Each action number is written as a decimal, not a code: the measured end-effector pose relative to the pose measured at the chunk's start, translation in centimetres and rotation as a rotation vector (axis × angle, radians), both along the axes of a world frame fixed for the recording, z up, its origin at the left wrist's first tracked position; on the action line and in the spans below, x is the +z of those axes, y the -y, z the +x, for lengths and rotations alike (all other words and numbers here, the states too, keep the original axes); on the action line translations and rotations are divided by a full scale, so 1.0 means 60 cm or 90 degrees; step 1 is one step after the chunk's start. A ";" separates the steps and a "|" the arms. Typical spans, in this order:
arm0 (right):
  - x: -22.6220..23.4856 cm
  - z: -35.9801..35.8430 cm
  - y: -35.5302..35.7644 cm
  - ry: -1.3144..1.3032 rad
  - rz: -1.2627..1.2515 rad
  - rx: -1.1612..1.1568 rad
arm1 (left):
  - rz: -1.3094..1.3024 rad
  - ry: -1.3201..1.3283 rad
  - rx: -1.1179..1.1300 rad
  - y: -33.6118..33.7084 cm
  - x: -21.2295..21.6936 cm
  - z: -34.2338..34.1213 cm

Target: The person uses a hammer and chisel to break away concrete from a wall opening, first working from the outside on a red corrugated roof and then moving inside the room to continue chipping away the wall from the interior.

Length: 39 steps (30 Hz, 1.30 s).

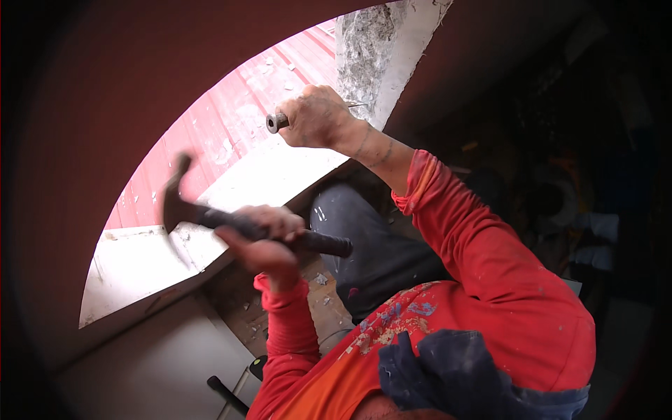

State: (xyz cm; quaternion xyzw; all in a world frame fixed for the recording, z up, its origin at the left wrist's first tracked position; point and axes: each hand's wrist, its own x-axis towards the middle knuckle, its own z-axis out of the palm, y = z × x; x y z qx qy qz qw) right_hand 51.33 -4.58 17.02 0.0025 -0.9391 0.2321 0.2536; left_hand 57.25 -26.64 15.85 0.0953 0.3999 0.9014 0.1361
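My left hand (262, 241) is wrapped round the dark handle of a claw hammer (189, 212), blurred by motion. The hammer's head points left, over the white sill (280, 171). Higher up, my right hand (318, 117) is closed on a chisel (277, 123). The chisel's round butt end sticks out to the left of the fist, facing the hammer's side. On the other side its thin shaft reaches to the rough, chipped edge of a grey and white wall (371, 52). Whether the tip touches the wall is hard to tell. The hammer and chisel are apart.
Beyond the sill lies a red ribbed metal sheet (224, 129) strewn with pale chips. A dark curved edge frames the opening. Below, my bent knee (357, 231) is close to the sill, and debris lies on the floor (238, 308). A black-handled tool (227, 393) rests at lower left.
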 end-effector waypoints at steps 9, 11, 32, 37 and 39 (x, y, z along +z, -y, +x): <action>-0.031 0.002 0.001 -0.013 -0.002 0.011 | 0.010 0.092 -0.015 -0.001 -0.016 0.001; -0.027 0.001 -0.017 -0.010 -0.048 -0.014 | -0.250 0.187 -0.194 -0.003 -0.022 0.012; -0.011 0.000 0.007 0.077 0.074 0.001 | 0.011 0.073 0.043 0.049 0.015 -0.029; -0.026 0.000 0.008 0.056 0.106 0.023 | -0.180 0.204 -0.172 -0.005 -0.047 0.006; -0.023 0.000 0.007 0.071 0.105 0.027 | -0.182 0.186 -0.123 0.010 -0.048 -0.006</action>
